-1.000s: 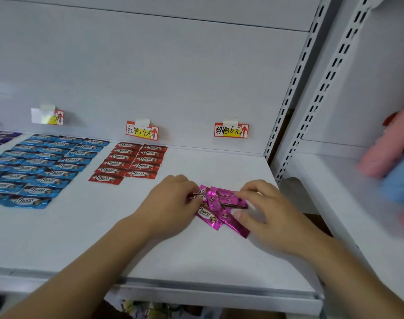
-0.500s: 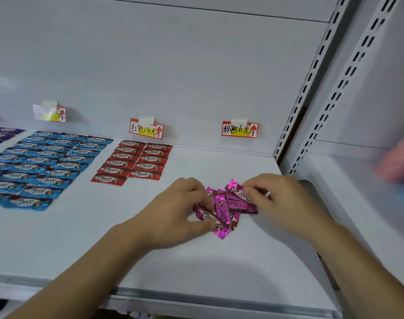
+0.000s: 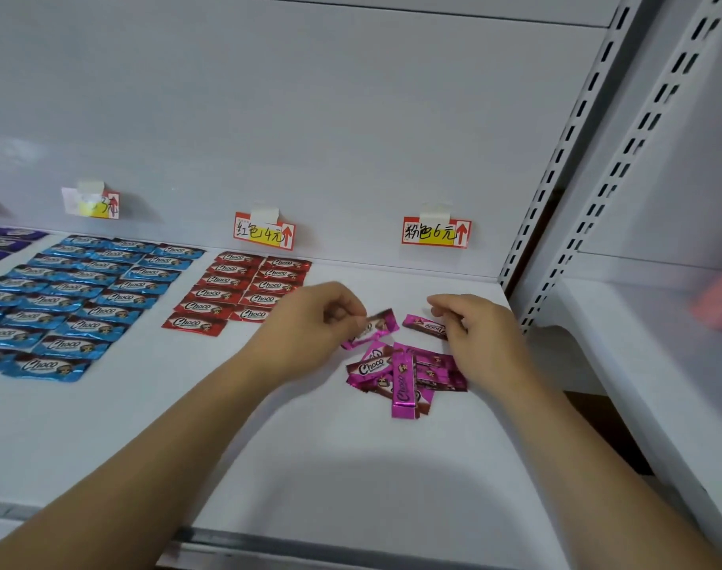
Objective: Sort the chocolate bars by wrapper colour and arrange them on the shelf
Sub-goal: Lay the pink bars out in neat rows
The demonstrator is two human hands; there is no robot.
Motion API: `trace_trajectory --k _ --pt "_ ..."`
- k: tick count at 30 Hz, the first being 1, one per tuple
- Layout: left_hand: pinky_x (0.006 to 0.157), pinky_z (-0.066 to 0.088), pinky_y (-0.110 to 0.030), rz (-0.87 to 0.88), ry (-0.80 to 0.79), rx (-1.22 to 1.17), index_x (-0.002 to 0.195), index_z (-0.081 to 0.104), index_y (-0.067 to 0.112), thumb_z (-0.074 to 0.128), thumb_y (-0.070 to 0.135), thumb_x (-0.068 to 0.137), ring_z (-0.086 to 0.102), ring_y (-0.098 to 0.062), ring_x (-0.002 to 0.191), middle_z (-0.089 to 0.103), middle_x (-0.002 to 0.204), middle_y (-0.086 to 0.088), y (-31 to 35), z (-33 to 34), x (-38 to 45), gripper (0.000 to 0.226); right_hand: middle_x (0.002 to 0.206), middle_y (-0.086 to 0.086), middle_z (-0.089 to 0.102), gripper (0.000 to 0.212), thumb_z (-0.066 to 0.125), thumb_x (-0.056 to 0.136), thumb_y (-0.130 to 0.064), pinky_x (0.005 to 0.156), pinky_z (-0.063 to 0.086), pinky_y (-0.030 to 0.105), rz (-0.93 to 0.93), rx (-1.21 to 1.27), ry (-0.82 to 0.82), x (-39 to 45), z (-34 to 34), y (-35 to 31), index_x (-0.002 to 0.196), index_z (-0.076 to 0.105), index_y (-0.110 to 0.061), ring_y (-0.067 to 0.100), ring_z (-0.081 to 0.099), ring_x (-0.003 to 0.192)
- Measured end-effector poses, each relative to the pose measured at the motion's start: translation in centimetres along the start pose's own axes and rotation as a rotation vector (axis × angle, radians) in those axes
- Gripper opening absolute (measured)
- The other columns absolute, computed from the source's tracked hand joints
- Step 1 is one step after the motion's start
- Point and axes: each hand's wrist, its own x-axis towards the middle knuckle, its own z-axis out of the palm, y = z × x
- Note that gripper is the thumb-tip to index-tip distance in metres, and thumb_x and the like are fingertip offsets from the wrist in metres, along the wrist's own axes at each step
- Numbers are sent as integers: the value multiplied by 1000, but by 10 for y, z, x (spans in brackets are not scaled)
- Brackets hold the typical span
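Two pink bars are pinched, one by the left hand [image 3: 309, 322] and one by the right hand [image 3: 480, 327], long axes crosswise, beyond the pink heap [image 3: 404, 376] toward the shelf [image 3: 268, 446] back-right corner.

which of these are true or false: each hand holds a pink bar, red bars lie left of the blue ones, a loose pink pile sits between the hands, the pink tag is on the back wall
1. Each hand holds a pink bar. True: the left hand pinches one pink bar, the right hand another.
2. Red bars lie left of the blue bars. False: they lie right of them.
3. A loose pink pile sits between the hands. True.
4. The pink tag is on the back wall. True.
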Motion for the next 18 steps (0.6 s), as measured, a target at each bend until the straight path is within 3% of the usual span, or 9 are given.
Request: trace_trajectory --k 5,7,10,14,18 --pt "89 55 -31 39 -34 229 107 73 24 63 16 100 66 -12 96 72 103 7 -9 15 48 15 111 -12 67 26 63 100 -24 90 50 35 -104 -165 -110 -8 -2 0 120 77 -34 13 54 108" --pt "96 53 -34 56 -25 306 115 72 23 58 13 101 64 -16 106 70 115 3 -14 22 56 22 98 -8 63 20 62 100 -34 77 50 34 -50 -206 -64 -7 -2 0 111 80 -34 13 55 95" --pt "96 52 -41 118 76 417 119 72 23 55 11 101 59 -20 116 65 126 1 -20 24 52 28 83 -4 58 33 53 103 -41 68 48 33 31 -220 8 -2 -2 1 88 79 -27 17 57 78" --pt "94 53 -41 288 26 494 126 71 21 54 5 98 58 -20 116 66 126 4 -20 25 30 36 117 -8 69 27 55 100 -9 98 48 33 -91 -161 -27 -6 -8 10 111 77 -22 15 55 114" --pt "97 51 -37 353 -54 660 131 67 22 55 7 98 53 -20 121 61 134 5 -19 31 23 39 133 -10 65 36 51 103 -9 108 44 40 -156 -246 -171 -6 -11 14 130 73 -22 18 48 128"
